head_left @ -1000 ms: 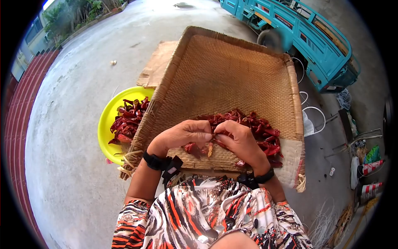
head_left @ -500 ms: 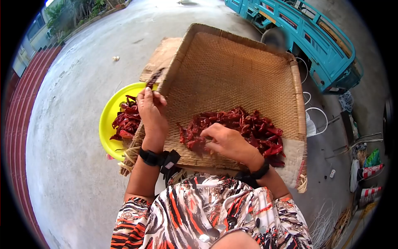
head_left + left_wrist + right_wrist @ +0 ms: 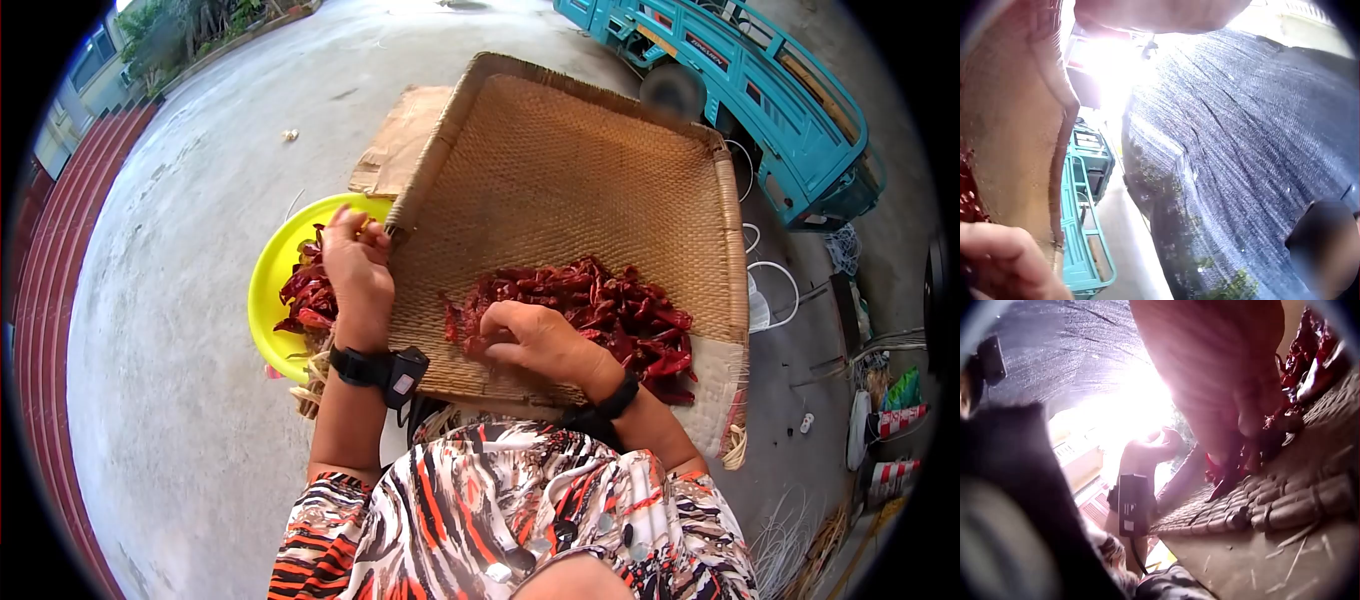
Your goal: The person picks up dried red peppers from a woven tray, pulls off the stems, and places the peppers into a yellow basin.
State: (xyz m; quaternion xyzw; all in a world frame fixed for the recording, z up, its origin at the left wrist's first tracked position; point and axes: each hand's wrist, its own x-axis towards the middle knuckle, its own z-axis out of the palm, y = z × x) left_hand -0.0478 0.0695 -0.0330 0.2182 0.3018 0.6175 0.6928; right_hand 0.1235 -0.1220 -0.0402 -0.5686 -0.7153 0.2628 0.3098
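Dark red dried chili peppers lie heaped in the near part of a woven basket. My right hand is low at the heap's left side, fingers bent. In the right wrist view its fingertips point down, with a dried chili pepper at them close over the weave. My left hand is raised over the basket's left edge, beside a yellow basin holding more red peppers. Its fingers are loosely bent, and no pepper shows in them.
A flat brown board lies behind the basin. On the right stand a white bucket and a teal cargo vehicle. Red steps run along the left of the concrete floor.
Both hands were together over the basket; then the left hand carried a dried chili pepper left to the basin. That pepper has left its fingers. The right hand stays by the heap.
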